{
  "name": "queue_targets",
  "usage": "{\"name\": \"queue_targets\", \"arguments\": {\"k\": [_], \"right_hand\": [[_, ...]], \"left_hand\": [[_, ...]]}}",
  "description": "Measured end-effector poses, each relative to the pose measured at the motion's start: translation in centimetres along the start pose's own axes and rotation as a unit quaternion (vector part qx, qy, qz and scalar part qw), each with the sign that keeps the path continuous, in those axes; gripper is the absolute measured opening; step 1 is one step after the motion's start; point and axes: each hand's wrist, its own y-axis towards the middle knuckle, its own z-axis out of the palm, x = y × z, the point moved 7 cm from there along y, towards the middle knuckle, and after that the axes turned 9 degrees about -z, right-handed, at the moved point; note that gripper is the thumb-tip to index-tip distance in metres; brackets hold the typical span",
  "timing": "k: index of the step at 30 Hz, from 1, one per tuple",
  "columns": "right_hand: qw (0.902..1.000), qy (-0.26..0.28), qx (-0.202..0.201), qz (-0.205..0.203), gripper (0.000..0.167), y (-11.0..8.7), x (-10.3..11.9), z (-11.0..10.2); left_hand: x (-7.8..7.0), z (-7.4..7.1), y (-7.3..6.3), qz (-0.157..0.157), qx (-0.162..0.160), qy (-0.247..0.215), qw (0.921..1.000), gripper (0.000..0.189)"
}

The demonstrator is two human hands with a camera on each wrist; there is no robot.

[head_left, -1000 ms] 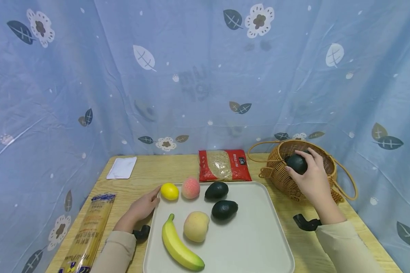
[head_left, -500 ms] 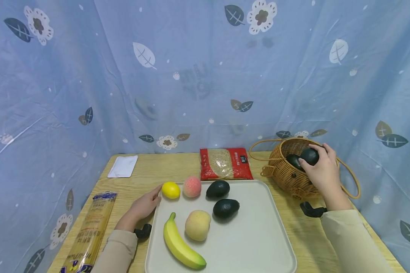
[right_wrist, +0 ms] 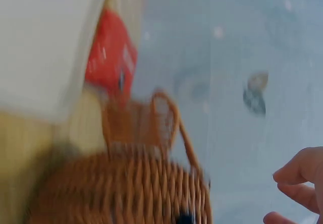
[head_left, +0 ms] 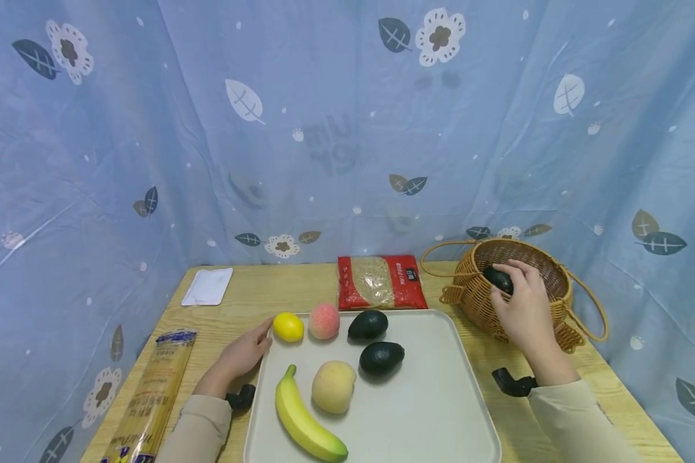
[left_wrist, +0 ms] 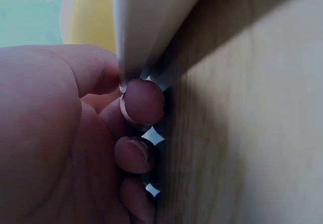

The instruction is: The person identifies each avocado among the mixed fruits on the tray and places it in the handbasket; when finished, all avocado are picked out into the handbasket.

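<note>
My right hand (head_left: 521,305) is over the mouth of a wicker basket (head_left: 477,305) at the right, fingers bent. A dark avocado (head_left: 499,280) shows in the basket just past the fingertips; the rest of the inside is hidden by the hand. In the right wrist view the fingertips (right_wrist: 295,176) have nothing between them, with the basket (right_wrist: 126,193) below. My left hand (head_left: 240,357) holds the left rim of a white tray (head_left: 434,411) beside a lemon (head_left: 288,327); its thumb (left_wrist: 96,67) and curled fingers meet at the tray's edge (left_wrist: 144,27).
On the tray lie a banana (head_left: 304,418), a yellow peach (head_left: 333,387), a pink peach (head_left: 324,321) and two avocados (head_left: 381,358). A red food bag (head_left: 380,281) is behind it. Spaghetti (head_left: 150,399) and a white packet (head_left: 206,287) lie left. A curtain (head_left: 347,128) encloses the table.
My right hand carried an avocado at the basket's mouth and moved right with it, then let go inside and came back left. The left hand has stayed at the tray's rim.
</note>
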Motion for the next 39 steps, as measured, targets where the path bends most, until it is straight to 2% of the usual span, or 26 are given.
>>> {"name": "queue_targets", "arguments": {"k": [3, 5, 10, 16, 22, 28, 30, 39], "right_hand": [[0.9981, 0.021, -0.006, -0.058, 0.041, -0.8, 2.8, 1.4], [0.9956, 0.045, 0.01, -0.082, 0.042, -1.5, 4.6, 2.7], [0.9868, 0.097, 0.077, -0.104, 0.045, -3.0, 8.3, 6.0], [0.9719, 0.15, 0.118, -0.137, 0.046, -4.5, 11.4, 8.9], [0.9536, 0.188, 0.207, -0.111, 0.049, -6.0, 12.8, 11.8], [0.9356, 0.187, 0.282, -0.102, 0.059, -7.6, 13.3, 14.2], [0.9328, 0.184, 0.292, -0.104, 0.059, -8.0, 13.4, 14.7], [0.9312, 0.187, 0.298, -0.094, 0.043, -8.6, 13.5, 15.9]], "left_hand": [[0.2, 0.0, 0.1, -0.003, 0.001, 0.001, 1.0, 0.059], [0.3, 0.0, 0.1, -0.005, 0.001, -0.001, 1.0, 0.059], [0.0, -0.3, 0.3, -0.001, -0.003, 0.003, 1.0, 0.059], [-0.4, -0.5, 0.3, 0.005, -0.008, 0.007, 0.9999, 0.058], [-0.4, -0.1, 0.2, 0.009, -0.009, 0.012, 0.9999, 0.057], [-0.2, 0.2, 0.3, 0.003, -0.007, 0.007, 1.0, 0.057], [-0.1, 0.1, 0.3, 0.003, -0.006, 0.009, 0.9999, 0.058], [-0.1, -0.2, 0.2, 0.004, -0.007, 0.016, 0.9998, 0.058]]}}
